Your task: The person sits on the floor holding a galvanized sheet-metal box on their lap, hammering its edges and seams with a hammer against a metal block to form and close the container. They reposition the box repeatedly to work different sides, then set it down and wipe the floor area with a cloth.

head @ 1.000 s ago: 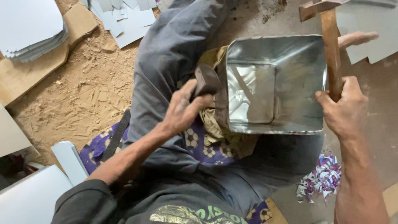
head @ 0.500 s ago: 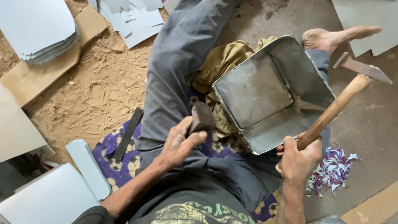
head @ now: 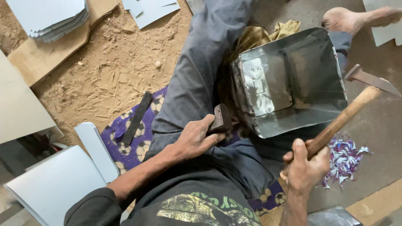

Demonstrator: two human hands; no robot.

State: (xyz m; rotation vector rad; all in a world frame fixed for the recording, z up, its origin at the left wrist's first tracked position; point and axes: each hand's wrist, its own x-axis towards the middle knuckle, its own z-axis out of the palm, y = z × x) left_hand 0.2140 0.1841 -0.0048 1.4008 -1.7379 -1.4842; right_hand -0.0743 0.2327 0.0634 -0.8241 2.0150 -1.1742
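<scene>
The floor was sandy and strewn with wood shavings, with a purple patterned cloth under the seated person. One metal box lay tilted on the lap, its open side up, against a crumpled tan rag. The left hand closed its grip around one dark metal block, just beside the box's near corner. The right hand was clenched tight on the wooden handle of one hammer, raised near the box's right edge. One dark bar lay on the cloth.
</scene>
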